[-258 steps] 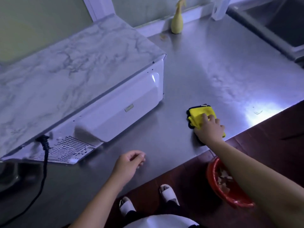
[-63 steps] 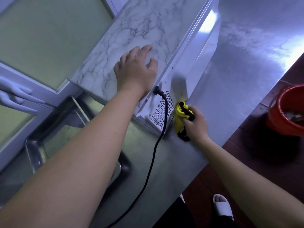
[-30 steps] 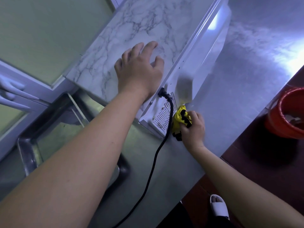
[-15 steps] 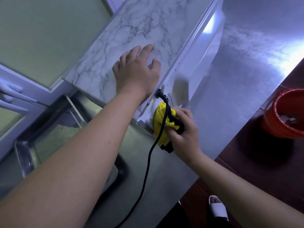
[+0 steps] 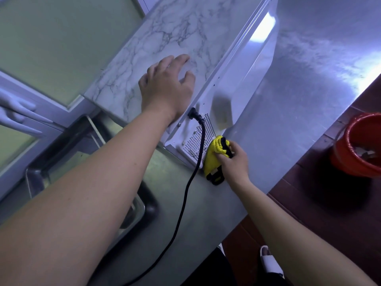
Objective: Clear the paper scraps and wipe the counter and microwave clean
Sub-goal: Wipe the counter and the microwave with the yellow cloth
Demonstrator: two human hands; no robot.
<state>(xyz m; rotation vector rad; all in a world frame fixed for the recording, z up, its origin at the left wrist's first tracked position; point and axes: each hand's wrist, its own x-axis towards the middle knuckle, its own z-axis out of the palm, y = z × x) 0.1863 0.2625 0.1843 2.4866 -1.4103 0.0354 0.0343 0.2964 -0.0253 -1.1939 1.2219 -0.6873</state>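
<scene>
The white microwave (image 5: 245, 83) with a marble-patterned top stands on the steel counter (image 5: 299, 112), its vented back panel facing me. My left hand (image 5: 167, 87) lies flat on the microwave's top with fingers spread. My right hand (image 5: 234, 162) grips a bunched yellow cloth (image 5: 214, 159) with black edging and presses it against the lower corner of the back panel, beside the vent holes. A red bucket (image 5: 354, 149) on the floor to the right holds paper scraps (image 5: 362, 151).
A black power cord (image 5: 185, 195) runs from the microwave's back down across the counter, just left of the cloth. A steel sink (image 5: 82, 162) sits left of the microwave. The window frame (image 5: 51, 112) is behind it. My white slippers show below the counter edge.
My right hand has slid the cloth from the vent area, in front of the cord, to the right and down to the panel's lower corner. My left hand has stayed on top.
</scene>
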